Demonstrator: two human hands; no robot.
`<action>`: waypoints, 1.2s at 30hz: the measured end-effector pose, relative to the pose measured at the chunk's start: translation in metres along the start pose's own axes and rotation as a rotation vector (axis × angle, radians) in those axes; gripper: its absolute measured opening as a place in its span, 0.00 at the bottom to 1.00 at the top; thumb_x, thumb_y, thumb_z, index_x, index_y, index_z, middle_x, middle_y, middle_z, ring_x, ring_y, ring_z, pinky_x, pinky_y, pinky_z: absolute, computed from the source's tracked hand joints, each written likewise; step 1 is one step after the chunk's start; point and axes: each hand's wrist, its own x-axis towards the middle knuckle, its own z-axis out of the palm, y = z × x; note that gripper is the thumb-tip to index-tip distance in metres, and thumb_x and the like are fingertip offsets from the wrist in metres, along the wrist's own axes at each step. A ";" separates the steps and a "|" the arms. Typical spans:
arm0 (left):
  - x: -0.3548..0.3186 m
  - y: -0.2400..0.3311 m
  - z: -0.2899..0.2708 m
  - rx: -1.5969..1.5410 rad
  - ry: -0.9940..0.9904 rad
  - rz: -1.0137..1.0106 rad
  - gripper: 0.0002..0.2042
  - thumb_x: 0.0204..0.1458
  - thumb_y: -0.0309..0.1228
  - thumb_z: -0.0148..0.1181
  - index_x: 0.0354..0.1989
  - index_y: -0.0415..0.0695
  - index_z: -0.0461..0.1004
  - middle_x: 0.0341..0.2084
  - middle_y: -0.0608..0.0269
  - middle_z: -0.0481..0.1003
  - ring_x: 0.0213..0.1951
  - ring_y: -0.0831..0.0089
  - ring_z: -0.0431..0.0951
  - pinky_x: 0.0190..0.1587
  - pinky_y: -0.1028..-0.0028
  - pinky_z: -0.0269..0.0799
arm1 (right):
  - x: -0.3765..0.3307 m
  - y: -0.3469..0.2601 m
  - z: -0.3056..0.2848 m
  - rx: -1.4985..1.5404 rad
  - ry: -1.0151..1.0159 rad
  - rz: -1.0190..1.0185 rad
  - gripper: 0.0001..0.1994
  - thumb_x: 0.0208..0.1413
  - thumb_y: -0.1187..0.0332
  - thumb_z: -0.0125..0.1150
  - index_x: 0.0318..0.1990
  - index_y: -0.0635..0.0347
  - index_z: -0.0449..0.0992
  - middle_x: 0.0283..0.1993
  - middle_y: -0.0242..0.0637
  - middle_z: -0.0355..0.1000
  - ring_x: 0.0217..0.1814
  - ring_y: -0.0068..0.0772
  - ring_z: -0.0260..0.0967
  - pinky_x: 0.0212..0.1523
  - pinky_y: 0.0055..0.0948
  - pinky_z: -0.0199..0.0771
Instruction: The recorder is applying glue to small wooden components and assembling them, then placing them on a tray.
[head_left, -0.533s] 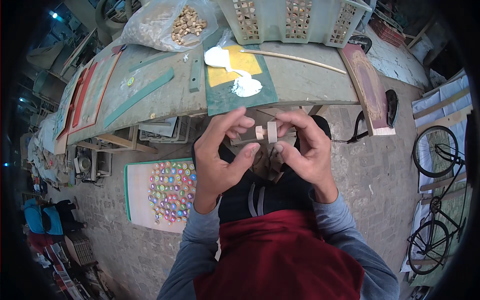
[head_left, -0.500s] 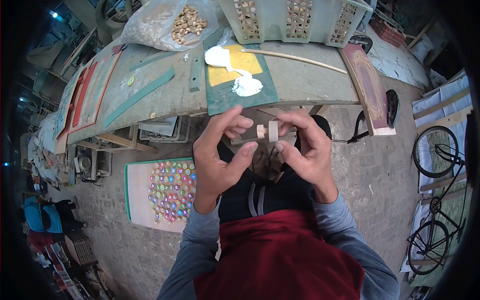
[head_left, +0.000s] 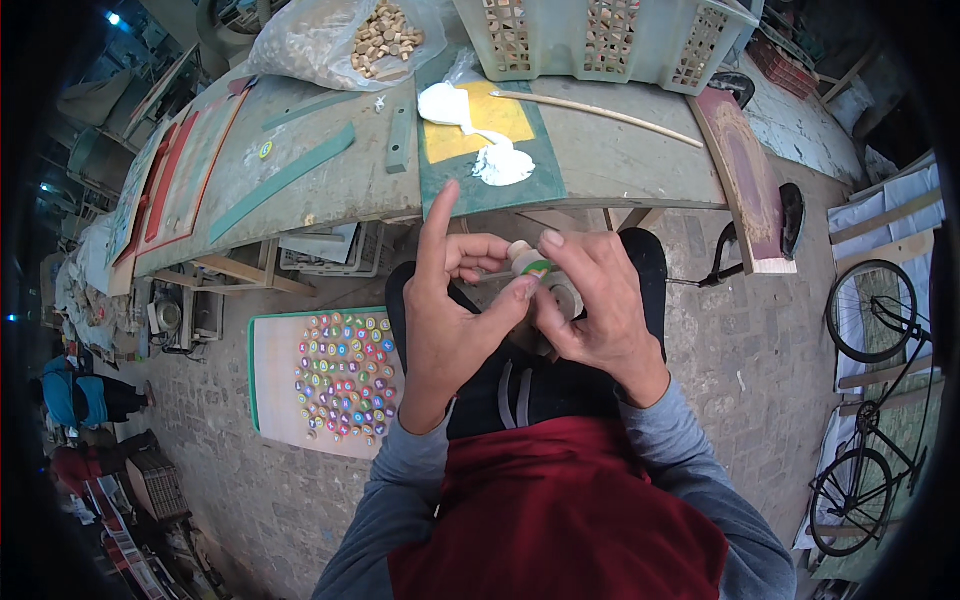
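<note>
Over my lap, both hands meet on a small wooden knobbed disc [head_left: 533,264], its green face with a pale mark turned partly up. My left hand [head_left: 447,325] pinches its left side between the thumb and curled fingers, while the index finger points up. From the other side, my right hand [head_left: 608,305] has its thumb and fingertips closed on the disc, covering part of it. Left of my legs, a pale green-edged board [head_left: 275,375] bears many small round coloured pieces [head_left: 345,375] in rows.
On the bench [head_left: 620,165] ahead lie a green board [head_left: 545,185] with white paste [head_left: 503,165], a thin stick [head_left: 605,117], a bag of wooden pieces [head_left: 330,45] and a plastic crate [head_left: 545,65]. A purple-faced board [head_left: 740,170] juts past the bench's right end. Bicycles [head_left: 868,455] stand right.
My left hand has come in from apart and now grips the disc together with my right. The disc has turned, bringing its green face into sight. The whole view has shifted slightly.
</note>
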 end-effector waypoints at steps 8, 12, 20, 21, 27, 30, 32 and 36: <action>-0.002 -0.004 0.004 0.045 0.054 0.090 0.45 0.41 0.21 0.66 0.70 0.37 0.49 0.34 0.64 0.76 0.37 0.79 0.75 0.43 0.78 0.67 | -0.002 -0.001 0.008 0.018 0.058 -0.057 0.33 0.39 0.80 0.65 0.59 0.55 0.69 0.42 0.37 0.71 0.38 0.38 0.69 0.37 0.35 0.70; -0.001 -0.009 0.007 0.063 0.106 0.138 0.44 0.40 0.24 0.69 0.69 0.37 0.54 0.32 0.63 0.78 0.33 0.76 0.78 0.41 0.75 0.72 | -0.004 0.001 0.012 0.034 0.071 -0.071 0.34 0.39 0.80 0.65 0.60 0.55 0.67 0.42 0.38 0.71 0.38 0.39 0.70 0.38 0.35 0.70; -0.002 -0.009 0.003 0.069 0.029 0.179 0.45 0.40 0.21 0.66 0.70 0.36 0.48 0.37 0.61 0.76 0.40 0.77 0.75 0.44 0.78 0.67 | -0.007 0.003 0.016 0.053 0.127 -0.083 0.35 0.39 0.81 0.66 0.61 0.55 0.66 0.42 0.38 0.71 0.38 0.40 0.71 0.37 0.36 0.71; -0.003 -0.010 0.003 0.068 0.030 0.180 0.45 0.40 0.21 0.66 0.70 0.36 0.48 0.37 0.61 0.76 0.40 0.77 0.75 0.44 0.78 0.67 | -0.007 0.003 0.017 0.064 0.139 -0.094 0.36 0.38 0.81 0.66 0.61 0.55 0.65 0.42 0.38 0.71 0.38 0.40 0.71 0.37 0.36 0.71; -0.006 -0.019 0.008 0.028 0.081 0.199 0.43 0.41 0.26 0.68 0.68 0.37 0.54 0.35 0.61 0.79 0.37 0.73 0.78 0.41 0.73 0.71 | -0.012 0.004 0.020 0.073 0.172 -0.123 0.37 0.38 0.82 0.66 0.61 0.55 0.64 0.43 0.39 0.70 0.37 0.40 0.71 0.38 0.38 0.71; -0.006 -0.021 0.010 0.012 0.113 0.271 0.42 0.41 0.26 0.68 0.67 0.37 0.55 0.35 0.60 0.79 0.37 0.72 0.78 0.41 0.73 0.71 | -0.017 0.005 0.023 0.088 0.199 -0.133 0.36 0.37 0.81 0.66 0.61 0.56 0.64 0.45 0.42 0.70 0.40 0.41 0.70 0.41 0.38 0.71; -0.006 -0.021 0.009 0.062 0.127 0.454 0.41 0.40 0.26 0.68 0.66 0.36 0.56 0.35 0.58 0.79 0.35 0.70 0.77 0.41 0.72 0.71 | -0.019 0.004 0.022 0.100 0.223 -0.142 0.36 0.37 0.80 0.65 0.60 0.58 0.64 0.47 0.43 0.69 0.42 0.42 0.69 0.43 0.39 0.71; -0.006 -0.024 0.007 0.111 0.133 0.540 0.39 0.40 0.27 0.68 0.65 0.36 0.59 0.36 0.57 0.79 0.35 0.67 0.75 0.41 0.70 0.72 | -0.024 0.000 0.014 0.372 0.226 0.082 0.32 0.38 0.77 0.61 0.58 0.66 0.64 0.48 0.50 0.68 0.48 0.44 0.67 0.49 0.37 0.68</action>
